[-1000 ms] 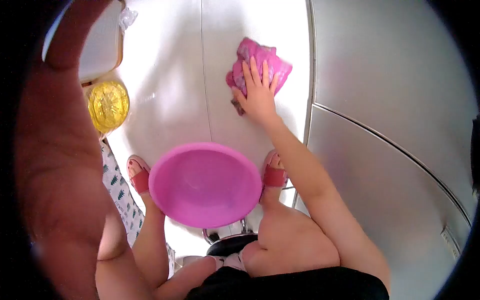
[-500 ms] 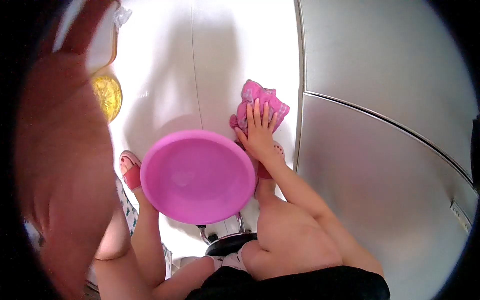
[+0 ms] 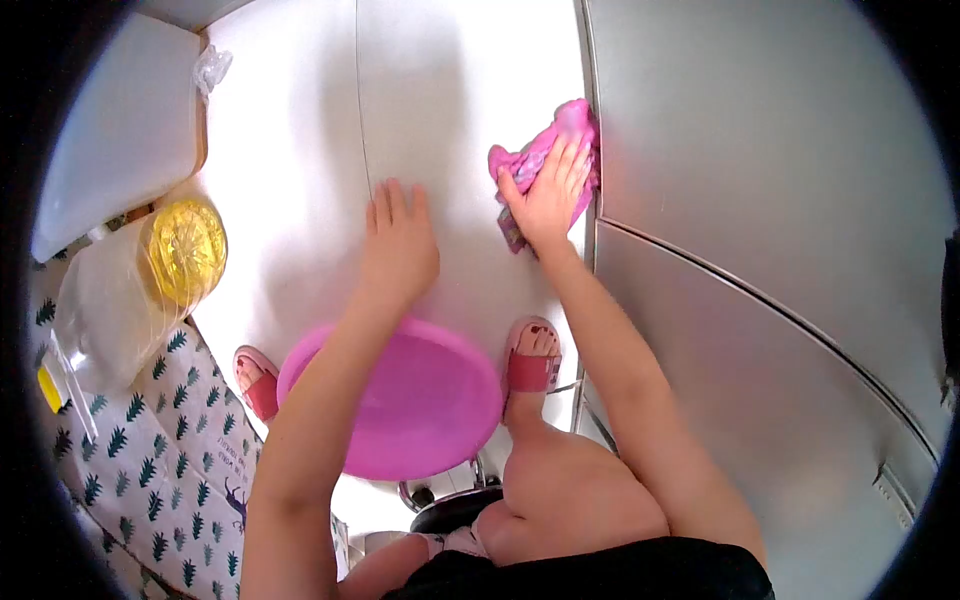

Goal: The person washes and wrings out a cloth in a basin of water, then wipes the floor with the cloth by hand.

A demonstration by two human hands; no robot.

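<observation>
A crumpled pink patterned cloth (image 3: 515, 162) lies on the white floor against the base of the metal doors. My right hand (image 3: 552, 198) presses flat on it, fingers stretched out and thumb apart. My left hand (image 3: 402, 245) reaches over the floor beyond the basin, its fingers extended with nothing in them; whether its fingertips touch the floor I cannot tell. Between my feet stands a round pink basin (image 3: 430, 410), its left side partly hidden by my left forearm.
Silvery metal doors (image 3: 740, 150) rise along the right. At left are a large clear bottle (image 3: 110, 310) with a yellow base, a white translucent container (image 3: 120, 130) and a tree-patterned cover (image 3: 150, 460). A black stool (image 3: 455, 512) with chrome legs is beneath me.
My right hand has pushed the cloth forward and right, up to the metal doors. My left hand, close to the camera before, has come down over the floor past the basin.
</observation>
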